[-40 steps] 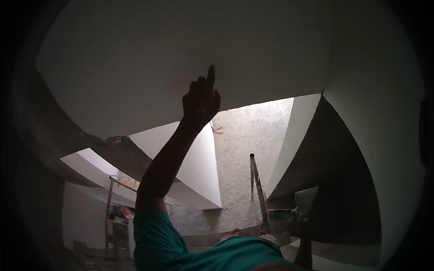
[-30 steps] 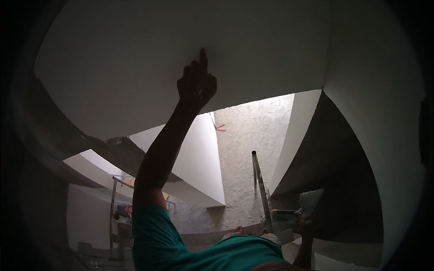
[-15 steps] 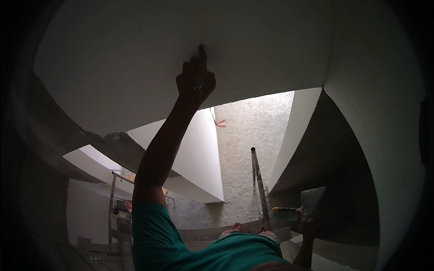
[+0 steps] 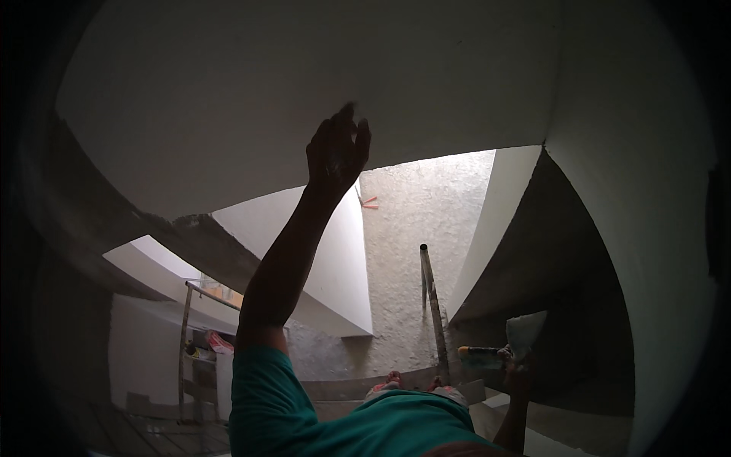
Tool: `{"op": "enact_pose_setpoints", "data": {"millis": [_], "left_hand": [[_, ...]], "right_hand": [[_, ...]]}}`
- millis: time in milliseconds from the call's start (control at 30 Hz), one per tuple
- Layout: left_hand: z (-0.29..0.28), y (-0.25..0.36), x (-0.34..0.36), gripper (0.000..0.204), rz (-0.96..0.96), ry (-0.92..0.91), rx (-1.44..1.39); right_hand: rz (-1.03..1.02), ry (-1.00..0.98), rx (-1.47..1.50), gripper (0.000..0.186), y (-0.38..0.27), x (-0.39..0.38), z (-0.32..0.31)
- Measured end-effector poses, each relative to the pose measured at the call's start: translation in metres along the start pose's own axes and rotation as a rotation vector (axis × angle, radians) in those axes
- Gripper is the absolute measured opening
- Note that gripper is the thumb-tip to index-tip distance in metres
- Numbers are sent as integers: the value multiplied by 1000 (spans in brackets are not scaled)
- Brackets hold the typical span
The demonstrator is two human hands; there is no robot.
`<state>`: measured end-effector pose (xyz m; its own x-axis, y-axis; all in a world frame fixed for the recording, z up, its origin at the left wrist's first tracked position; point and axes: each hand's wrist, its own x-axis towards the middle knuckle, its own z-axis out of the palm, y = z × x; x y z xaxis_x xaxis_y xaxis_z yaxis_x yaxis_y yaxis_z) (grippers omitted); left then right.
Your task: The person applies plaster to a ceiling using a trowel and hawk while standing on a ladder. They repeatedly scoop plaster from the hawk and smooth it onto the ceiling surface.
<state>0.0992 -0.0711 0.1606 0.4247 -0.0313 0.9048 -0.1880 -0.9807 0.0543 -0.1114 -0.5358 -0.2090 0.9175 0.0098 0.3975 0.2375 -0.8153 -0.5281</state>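
My left hand (image 4: 335,152) is raised in front of the smooth white plastered surface (image 4: 442,84) overhead. Its fingers are partly stretched and apart, with the tips a little blurred. I see nothing between them, and whether they touch the plaster I cannot tell. Low at the right, my right hand (image 4: 519,377) is closed around plastering tools. A pale flat trowel blade (image 4: 525,335) stands up from it, and a dark handle with a yellow end (image 4: 480,353) points left. Shadow hides most of the right fingers' grip.
A metal pole (image 4: 432,301) rises ahead of my feet. At the left stand a metal frame (image 4: 185,343) and some coloured items (image 4: 217,343). A white wall (image 4: 655,266) curves along the right. Orange strips (image 4: 370,202) stick out by the white wall edge.
My left hand has come down from the plaster, and its single pointing finger has given way to spread fingers. The right hand and its tools stay nearly still.
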Motion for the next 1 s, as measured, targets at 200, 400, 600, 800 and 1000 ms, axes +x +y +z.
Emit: {"op": "enact_pose_setpoints", "data": {"millis": [200,400,600,800,1000], "left_hand": [[2,-10,17,70,-22,-51,188],[13,-16,21,73,38,-20,256],[19,-20,17,68,69,69,125],[20,-14,21,60,-14,52,8],[20,-10,0,20,44,-49,-133]], "right_hand": [[-220,65,-240,20,-51,35,-35],[416,-212,261,42,-22,14,-16],[501,-222,327,43,-48,28,-31],[561,-215,340,47,-36,25,-22],[233,-17,201,21,-23,16,-10]]}}
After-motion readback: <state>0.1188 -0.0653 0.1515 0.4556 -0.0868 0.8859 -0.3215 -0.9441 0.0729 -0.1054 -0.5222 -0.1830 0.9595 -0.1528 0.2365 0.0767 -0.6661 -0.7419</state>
